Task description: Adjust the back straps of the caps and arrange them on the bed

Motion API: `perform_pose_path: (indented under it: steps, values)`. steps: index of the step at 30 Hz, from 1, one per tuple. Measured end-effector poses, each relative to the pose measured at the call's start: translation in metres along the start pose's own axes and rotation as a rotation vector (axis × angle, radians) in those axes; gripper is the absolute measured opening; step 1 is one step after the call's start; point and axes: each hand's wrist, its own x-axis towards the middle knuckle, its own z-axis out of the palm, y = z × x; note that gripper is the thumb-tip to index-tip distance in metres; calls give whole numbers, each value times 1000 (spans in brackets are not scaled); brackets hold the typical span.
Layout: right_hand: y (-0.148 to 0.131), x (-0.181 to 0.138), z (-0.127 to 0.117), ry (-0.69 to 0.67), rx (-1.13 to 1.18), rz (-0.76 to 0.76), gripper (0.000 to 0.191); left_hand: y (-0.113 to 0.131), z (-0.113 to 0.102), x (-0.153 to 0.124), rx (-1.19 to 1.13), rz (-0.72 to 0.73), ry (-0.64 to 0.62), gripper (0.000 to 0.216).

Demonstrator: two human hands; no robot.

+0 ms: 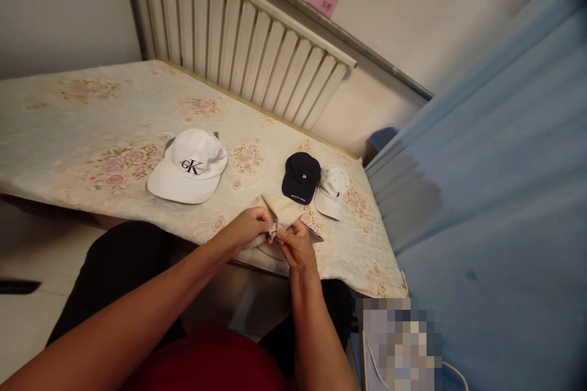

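A beige cap (280, 208) lies at the near edge of the bed, with its back turned toward me. My left hand (252, 226) is closed in a pinch on the cap's back strap. Close beside it, my right hand (297, 245) pinches the same strap, near a small metallic piece that looks like a buckle. The fingertips almost meet and partly hide the strap. A flat dark-edged object (315, 233) pokes out beyond my right hand; its kind cannot be made out.
A white cap with black "CK" letters (190, 165) sits on the left. Beyond my hands are a navy cap (301, 177) and a smaller white cap (332, 192). They rest on a floral bedcover (114, 134). A radiator (247, 30) lines the wall; a blue curtain (495, 195) hangs right.
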Motion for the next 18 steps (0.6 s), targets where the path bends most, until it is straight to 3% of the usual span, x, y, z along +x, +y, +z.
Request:
perform_pose_path:
  steps: [4,8,18]
  values:
    - [0,0,-1,-3,-18,14,38,-3,1,2,-77,-24,-21,13]
    - [0,0,-2,-1,-18,22,38,-14,3,5,-162,50,-25,18]
    - [-1,1,3,3,22,10,42,-31,12,6,-82,151,89,27]
